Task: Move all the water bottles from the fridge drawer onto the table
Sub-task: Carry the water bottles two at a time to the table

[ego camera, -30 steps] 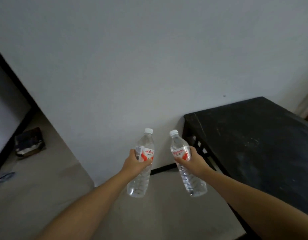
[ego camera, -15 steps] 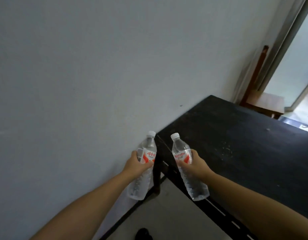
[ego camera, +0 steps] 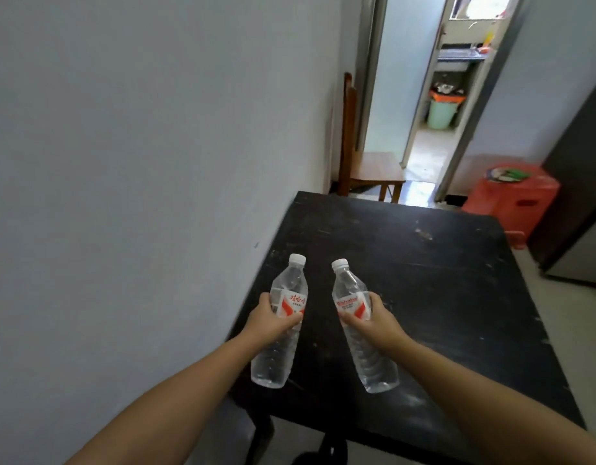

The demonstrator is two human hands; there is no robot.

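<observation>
While you stand at the near edge of the black table, both your hands are held over its left part, each one with a bottle.

Left hand: your fingers and thumb are curled tight round the label of the left bottle, which leans with its white cap toward 12 o'clock.
Right hand: it grips the right bottle in the same manner, the cap tilted toward 11 o'clock.
Bottles: both are clear, with water inside, held just beside each other and not touching; both bases hang above the table top.
Labels: each one is white with a red mark. On the left bottle you can see red Chinese characters; on the right bottle there is a red word in Latin letters, too small to read with certainty.
Table: dark and scratched, it goes from 6 o'clock to 12 o'clock, its left edge against the grey wall.
Around: a wooden chair stands at 12 o'clock behind the table; a red plastic stool is at 2 o'clock; a green bin shows far through the open doorway at 1 o'clock.
Right edge: a dark tall cabinet stands at 3 o'clock.
</observation>
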